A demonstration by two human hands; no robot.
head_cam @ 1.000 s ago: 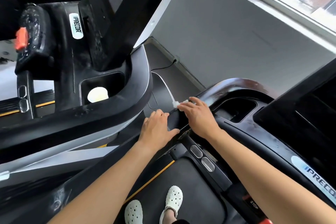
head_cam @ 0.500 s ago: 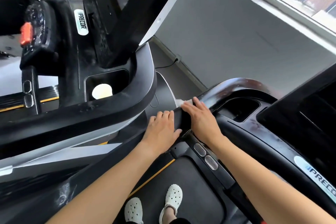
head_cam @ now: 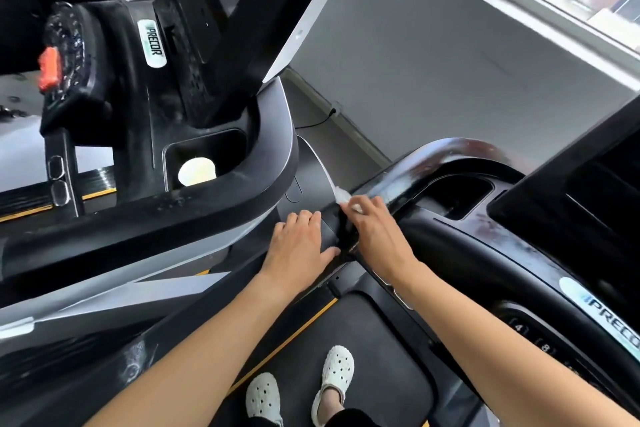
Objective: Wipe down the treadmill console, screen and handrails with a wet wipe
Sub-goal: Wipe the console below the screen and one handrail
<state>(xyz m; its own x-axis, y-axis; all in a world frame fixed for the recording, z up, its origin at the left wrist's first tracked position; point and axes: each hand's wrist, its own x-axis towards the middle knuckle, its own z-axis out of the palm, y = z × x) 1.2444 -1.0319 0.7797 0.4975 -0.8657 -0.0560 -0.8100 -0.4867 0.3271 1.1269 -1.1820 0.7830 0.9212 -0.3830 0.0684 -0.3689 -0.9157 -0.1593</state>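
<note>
I stand on a black treadmill. Its glossy handrail (head_cam: 446, 152) curves round a console (head_cam: 519, 246) with a dark screen (head_cam: 595, 198) at the right. My right hand (head_cam: 377, 236) lies on the handrail's left corner and presses a white wet wipe (head_cam: 343, 198) under its fingers; only a bit of the wipe shows past the fingertips. My left hand (head_cam: 298, 250) rests flat on the rail just left of it, fingers straight, holding nothing.
A second treadmill (head_cam: 173, 211) stands close on the left, with a white object in its cup holder (head_cam: 197, 170) and a red stop key (head_cam: 48, 68). A grey wall (head_cam: 433, 73) with a window lies ahead. My feet in white clogs (head_cam: 298, 388) stand on the belt.
My right hand has slid the wipe a little forward along the handrail corner. My left hand stays flat on the rail beside it. The camera has tilted slightly.
</note>
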